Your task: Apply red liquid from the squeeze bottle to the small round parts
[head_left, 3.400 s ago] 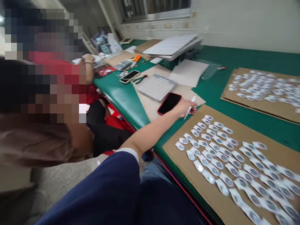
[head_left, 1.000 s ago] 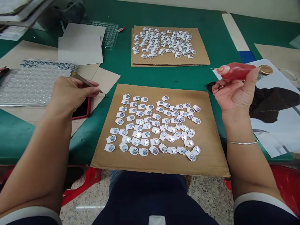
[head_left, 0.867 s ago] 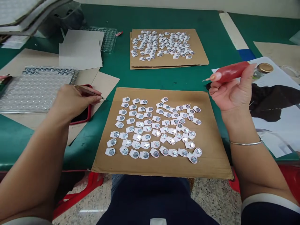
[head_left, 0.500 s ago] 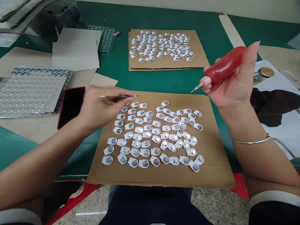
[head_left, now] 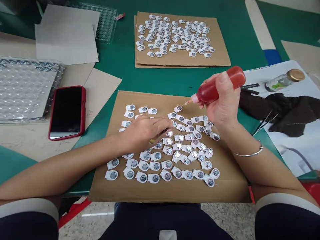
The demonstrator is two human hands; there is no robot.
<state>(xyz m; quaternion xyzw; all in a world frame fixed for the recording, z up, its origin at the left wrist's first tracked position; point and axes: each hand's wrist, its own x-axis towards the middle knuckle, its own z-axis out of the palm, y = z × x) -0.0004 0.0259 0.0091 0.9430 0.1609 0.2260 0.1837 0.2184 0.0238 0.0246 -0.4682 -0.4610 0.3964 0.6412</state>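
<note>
A green bench [head_left: 160,80] carrying a cardboard sheet [head_left: 170,194] of white tags [head_left: 155,166]

Behind the sheet, a second cardboard [head_left: 175,60]; right of it, dark cloth [head_left: 287,111] and a glass jar [head_left: 278,83]; left of it, a phone [head_left: 67,113]. The right hand's [head_left: 223,108] fingers wrap a red bottle [head_left: 211,90], its tip beside a tag near the sheet's far edge; the left hand [head_left: 140,133], fingers pinching a thin tool [head_left: 161,134], hides tags over the sheet's middle. Earlier the left hand was at the sheet's far left corner, the bottle off the far right.

Phone [head_left: 66,111], jar [head_left: 281,82], seemingly dark cloth [head_left: 292,115]
</note>
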